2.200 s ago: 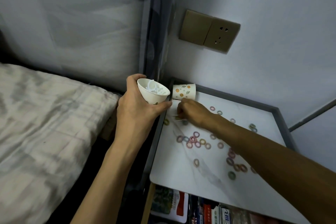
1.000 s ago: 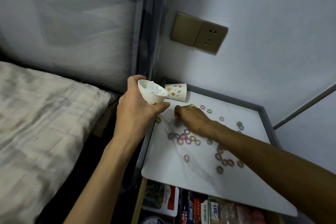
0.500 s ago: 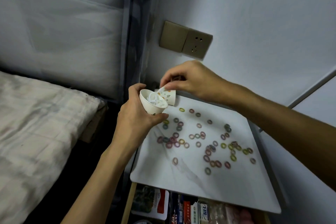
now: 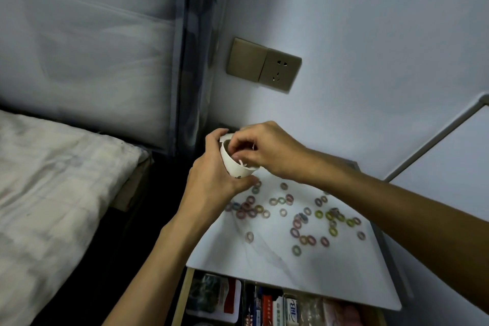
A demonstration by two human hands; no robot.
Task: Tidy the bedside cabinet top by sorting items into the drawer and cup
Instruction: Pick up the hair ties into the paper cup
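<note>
My left hand (image 4: 211, 180) grips a white paper cup (image 4: 235, 167), tilted, above the back left corner of the white cabinet top (image 4: 264, 267). My right hand (image 4: 267, 148) sits over the cup's mouth with its fingers curled, pinching thin white sticks (image 4: 242, 163) that poke out beneath them. Several small coloured rings (image 4: 296, 225) lie scattered over the top. Below the front edge the open drawer (image 4: 264, 304) shows packets and boxes. The patterned second cup is hidden behind my hands.
A bed with pale bedding (image 4: 53, 180) lies to the left, with a dark gap between it and the cabinet. A padded headboard (image 4: 92, 61) and a wall with a brass switch and socket (image 4: 264, 66) stand behind.
My right hand left the rings on the top, rose past the patterned cup and now sits at the mouth of the cup in my left hand. The view shifted left.
</note>
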